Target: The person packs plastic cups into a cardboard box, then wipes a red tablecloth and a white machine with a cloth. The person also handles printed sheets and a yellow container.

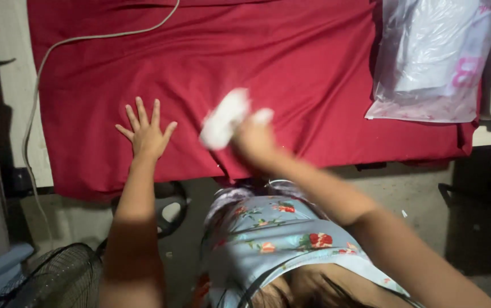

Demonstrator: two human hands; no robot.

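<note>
A black fan (57,282) stands on the floor at the lower left. The left hand (145,134) lies flat on the red cloth (291,63), fingers spread. The right hand (254,140), blurred, has its fingers closed around a white rag (222,120) just above the cloth. Farther off, a clear plastic bag (431,57) lies on the cloth covering the table (6,68).

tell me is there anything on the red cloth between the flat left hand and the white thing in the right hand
Nothing visible. Only bare red cloth lies between the left hand, pressed flat with fingers spread, and the blurred white thing held in the right hand.
</note>
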